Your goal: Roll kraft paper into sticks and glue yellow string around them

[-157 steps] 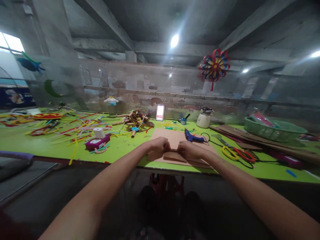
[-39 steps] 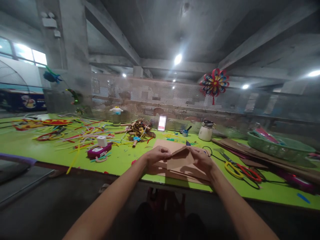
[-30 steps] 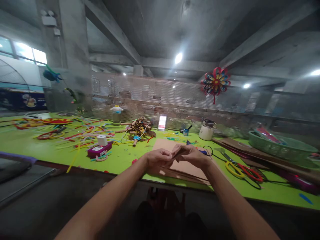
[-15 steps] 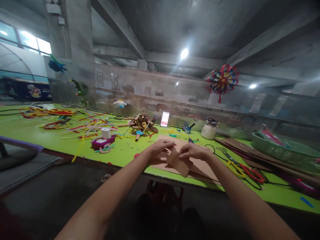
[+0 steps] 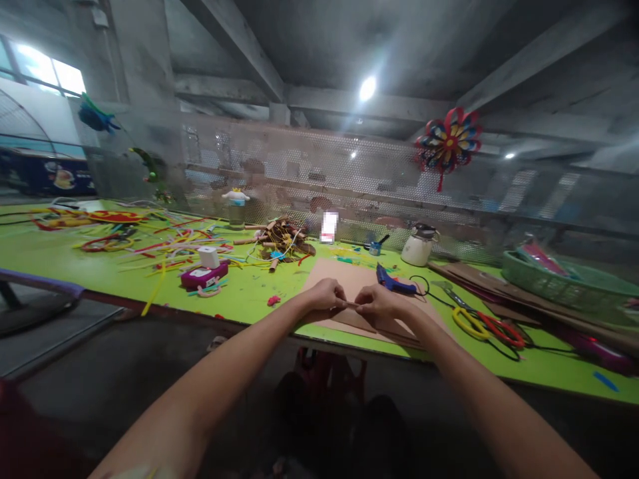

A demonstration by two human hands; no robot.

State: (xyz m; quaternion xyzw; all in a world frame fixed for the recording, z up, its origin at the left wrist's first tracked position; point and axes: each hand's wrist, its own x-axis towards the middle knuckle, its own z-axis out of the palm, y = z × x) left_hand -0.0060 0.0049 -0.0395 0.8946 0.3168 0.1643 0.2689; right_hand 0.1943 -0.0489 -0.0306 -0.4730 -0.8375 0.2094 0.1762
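Note:
My left hand [image 5: 327, 297] and my right hand [image 5: 378, 303] meet over the near edge of the green table [image 5: 74, 269]. Both are closed, pinching a small brown cardboard piece [image 5: 358, 318] from opposite sides; it hangs just below my fingers, over a larger brown cardboard sheet [image 5: 349, 279]. A blue glue gun [image 5: 393, 281] lies on that sheet just beyond my right hand.
Yellow and red scissors [image 5: 482, 322] lie to the right, with a green basket [image 5: 562, 283] farther right. A white kettle [image 5: 418, 245], a heap of brown rolls [image 5: 283, 239], a magenta box [image 5: 204, 273] and several coloured strips [image 5: 150, 249] sit on the table. A paper pinwheel [image 5: 448, 141] hangs on the mesh wall.
The small cardboard piece was held up and turned between my hands; it has now come down close to the big sheet, with both hands pinched together over it.

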